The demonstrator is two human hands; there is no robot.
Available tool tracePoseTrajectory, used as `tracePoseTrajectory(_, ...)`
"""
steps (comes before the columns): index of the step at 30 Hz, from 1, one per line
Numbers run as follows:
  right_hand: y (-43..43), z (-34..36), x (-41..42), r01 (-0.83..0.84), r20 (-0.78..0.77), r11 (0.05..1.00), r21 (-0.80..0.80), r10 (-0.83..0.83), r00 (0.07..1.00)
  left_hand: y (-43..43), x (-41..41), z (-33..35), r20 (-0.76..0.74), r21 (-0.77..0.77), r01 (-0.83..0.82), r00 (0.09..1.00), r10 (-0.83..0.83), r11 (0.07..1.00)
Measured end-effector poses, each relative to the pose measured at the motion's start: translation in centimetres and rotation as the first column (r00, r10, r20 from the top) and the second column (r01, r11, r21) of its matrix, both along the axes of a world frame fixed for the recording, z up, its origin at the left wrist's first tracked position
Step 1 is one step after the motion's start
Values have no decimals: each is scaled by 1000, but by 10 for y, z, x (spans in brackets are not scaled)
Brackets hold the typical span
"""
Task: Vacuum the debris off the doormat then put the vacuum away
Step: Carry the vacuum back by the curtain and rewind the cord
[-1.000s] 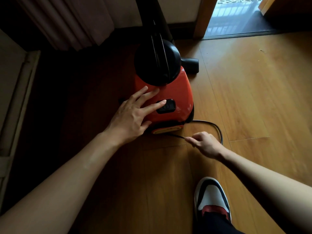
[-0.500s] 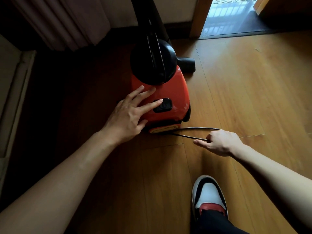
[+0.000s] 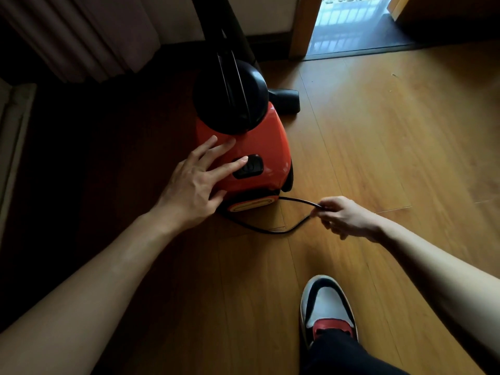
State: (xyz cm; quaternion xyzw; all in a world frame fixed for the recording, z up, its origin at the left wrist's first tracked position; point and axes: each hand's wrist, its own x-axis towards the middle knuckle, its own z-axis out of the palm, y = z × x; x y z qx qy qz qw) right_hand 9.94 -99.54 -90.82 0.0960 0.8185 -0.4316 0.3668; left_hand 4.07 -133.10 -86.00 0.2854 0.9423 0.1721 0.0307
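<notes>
A red and black vacuum (image 3: pixel 267 142) stands on the wooden floor near the wall, its black hose rising behind it. My left hand (image 3: pixel 194 185) lies flat on its red top with fingers spread, the index finger on the black button (image 3: pixel 250 166). My right hand (image 3: pixel 343 216) pinches the black power cord (image 3: pixel 281 230), which loops on the floor from the vacuum's rear end. The doormat is not in view.
A black floor nozzle (image 3: pixel 284 100) lies beside the vacuum's right side. A curtain (image 3: pixel 81 36) hangs at the back left. An open doorway (image 3: pixel 351 23) is at the back right. My shoe (image 3: pixel 326 307) is planted on the floor (image 3: pixel 392 144) below my right hand.
My right hand pulled the cord away to the right, then came back a little, and the cord now sags in a loop on the floor. My left hand stayed on the vacuum.
</notes>
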Motion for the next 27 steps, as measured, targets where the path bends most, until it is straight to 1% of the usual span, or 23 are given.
tracePoseTrajectory(4,-38,-1,-18,93,95,995,-43,-89,992,1,0,0,1,0,0,1000,0,1000)
tracePoseTrajectory(6,-54,-6,-22,121,136,988,-94,-107,985,0,0,0,11,-10,-2,1000,2,1000)
tracePoseTrajectory(9,-73,-11,-23,168,145,971,-171,-143,979,0,0,0,12,-4,2,1000,-2,1000)
tracePoseTrajectory(11,-79,-13,-25,269,152,947,-176,-244,958,0,0,0,14,-8,-1,1000,1,1000)
tracePoseTrajectory(13,-78,-16,-28,375,200,908,-188,-339,919,-1,0,0,18,-11,-3,1000,3,1000)
tracePoseTrajectory(14,-76,-18,-29,394,205,901,-182,-357,911,0,0,0,18,-11,-2,1000,2,1000)
tracePoseTrajectory(17,-66,-23,-28,338,135,931,-140,-321,937,1,1,0,5,-14,-12,1000,12,1000)
tracePoseTrajectory(20,-58,-31,-26,347,91,936,-50,-342,935,5,3,0,-15,-31,-33,999,33,999)
tracePoseTrajectory(22,-53,-34,-25,384,93,923,-20,-380,920,6,4,-1,-29,-46,-35,999,34,998)
tracePoseTrajectory(27,-52,-23,-37,459,128,888,-14,-453,882,5,4,-3,-46,-60,-40,998,38,997)
